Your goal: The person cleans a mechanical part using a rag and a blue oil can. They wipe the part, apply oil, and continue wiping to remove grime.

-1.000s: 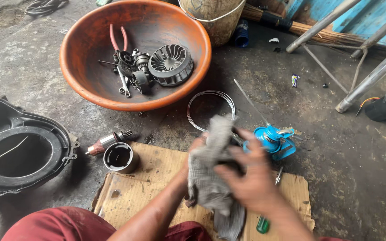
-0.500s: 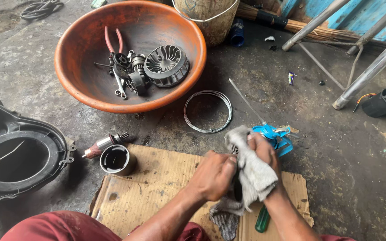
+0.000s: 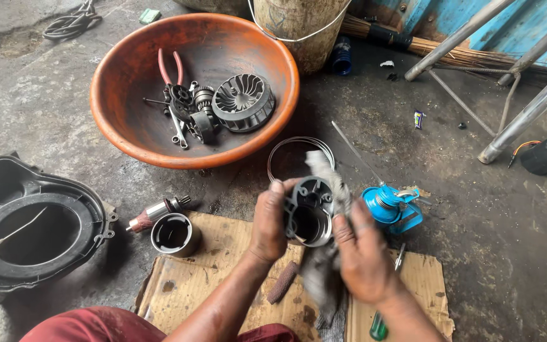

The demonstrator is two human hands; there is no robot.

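My left hand (image 3: 268, 221) grips a round grey metal housing (image 3: 309, 211) with a hollow centre, held up over the cardboard sheet (image 3: 223, 278). My right hand (image 3: 362, 253) holds a dirty grey rag (image 3: 325, 269) against the housing's right side; the rag hangs down below both hands and a tuft sticks up above the part. Just right of my hands stands a blue oil can (image 3: 389, 206) with a long thin spout.
An orange basin (image 3: 128, 126) holds pliers, a spanner, gears and a finned fan wheel (image 3: 243, 101). A metal cup (image 3: 173, 234), a motor armature (image 3: 153, 214), a wire ring (image 3: 299, 149), a black plastic cover (image 3: 33, 231), a green-handled screwdriver (image 3: 378, 328) and metal stand legs (image 3: 527, 111) surround me.
The rag wrapped the part a second ago. Now the rag has shifted to the right side and the metal housing shows bare in my left hand, raised slightly.
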